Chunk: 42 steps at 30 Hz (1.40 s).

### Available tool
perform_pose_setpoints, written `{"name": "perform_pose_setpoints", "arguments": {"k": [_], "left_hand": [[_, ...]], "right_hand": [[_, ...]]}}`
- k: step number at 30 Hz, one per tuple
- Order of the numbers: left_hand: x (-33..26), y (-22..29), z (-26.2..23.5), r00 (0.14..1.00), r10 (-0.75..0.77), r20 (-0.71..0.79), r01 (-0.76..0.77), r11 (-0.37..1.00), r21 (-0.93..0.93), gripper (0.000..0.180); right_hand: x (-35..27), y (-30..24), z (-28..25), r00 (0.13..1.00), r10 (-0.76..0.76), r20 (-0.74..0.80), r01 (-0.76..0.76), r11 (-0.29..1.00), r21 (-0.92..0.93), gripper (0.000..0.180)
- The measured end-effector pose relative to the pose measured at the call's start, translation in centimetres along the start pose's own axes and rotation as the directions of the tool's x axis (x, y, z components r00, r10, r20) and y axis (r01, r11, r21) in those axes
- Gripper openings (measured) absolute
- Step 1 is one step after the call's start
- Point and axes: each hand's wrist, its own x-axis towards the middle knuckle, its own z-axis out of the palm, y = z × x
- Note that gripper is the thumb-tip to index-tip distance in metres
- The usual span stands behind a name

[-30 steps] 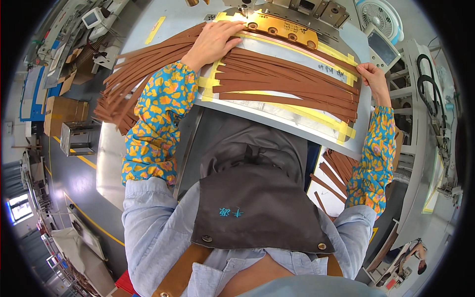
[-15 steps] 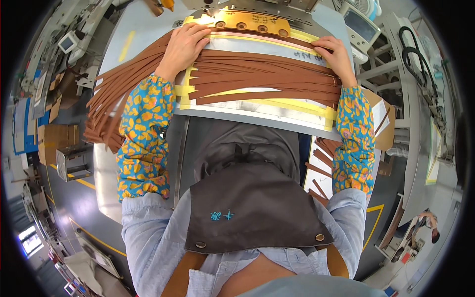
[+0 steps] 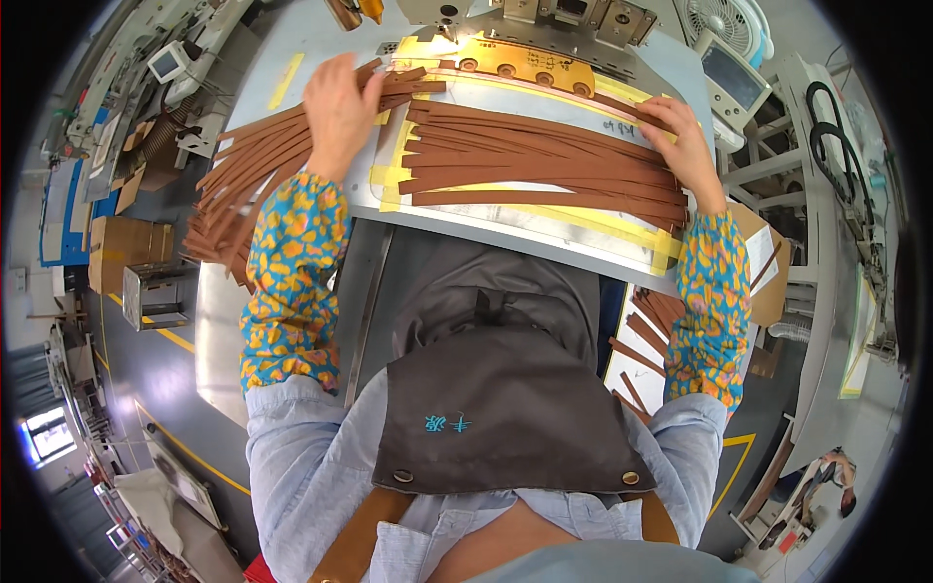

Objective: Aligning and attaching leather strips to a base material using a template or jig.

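Long flat brown strips, leather-like, lie in two bunches on the work table. My left hand [image 3: 336, 115] is over the left bunch [image 3: 258, 155], thumb apart from the fingers, and nothing shows gripped in it. Several strip ends [image 3: 418, 87] stick out to the right of that hand. My right hand [image 3: 683, 146] has its fingers curled at the right end of a single brown strip [image 3: 617, 104], which runs along the front of a yellow block [image 3: 525, 66] with round holes. Between my hands a second bunch of strips [image 3: 535, 151] lies fanned out.
Yellow tape [image 3: 390, 185] marks the table. Machine metalwork [image 3: 622, 21] stands behind the block. At the right are a control screen [image 3: 731, 76] and a white fan [image 3: 721, 24]. More brown strips [image 3: 649, 321] lie below the table's right edge. Another person [image 3: 838, 476] is at far right.
My left hand has left the yellow block's left end and moved left over the left bunch, where strip ends now jut rightward. My right hand stays by the strip's right end.
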Motion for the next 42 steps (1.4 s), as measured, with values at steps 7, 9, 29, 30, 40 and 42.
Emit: {"name": "perform_pose_setpoints", "arguments": {"k": [7, 9, 29, 30, 40, 42], "left_hand": [[-3.2, -4.6, -1.5, 0.975, -0.21, 0.079, 0.143, 0.852, 0.503, 0.043], [-3.4, -5.8, -1.8, 0.987, -0.148, 0.058, 0.103, 0.872, 0.479, 0.038], [-1.7, -14.7, -3.0, 0.999, -0.025, 0.021, 0.013, 0.884, 0.468, 0.024], [-1.8, -14.7, -3.1, 1.0, -0.027, 0.013, 0.017, 0.881, 0.472, 0.024], [-1.7, -14.7, -3.2, 1.0, -0.005, 0.009, 0.0, 0.882, 0.471, 0.023], [-1.8, -15.0, -3.2, 1.0, -0.004, 0.007, 0.0, 0.883, 0.469, 0.024]], "right_hand": [[-1.7, -9.2, 2.5, 0.916, -0.236, 0.323, 0.277, 0.957, -0.085, 0.075], [-1.6, -9.7, 3.9, 0.925, -0.244, 0.29, 0.284, 0.953, -0.106, 0.074], [4.3, -11.8, 11.6, 0.947, -0.321, 0.022, 0.322, 0.946, -0.029, 0.052], [4.2, -11.8, 11.6, 0.942, -0.335, 0.007, 0.335, 0.942, -0.027, 0.052], [4.1, -11.6, 11.3, 0.954, -0.299, 0.018, 0.298, 0.954, 0.038, 0.048], [4.1, -11.6, 11.3, 0.956, -0.293, 0.02, 0.292, 0.955, 0.049, 0.047]]}}
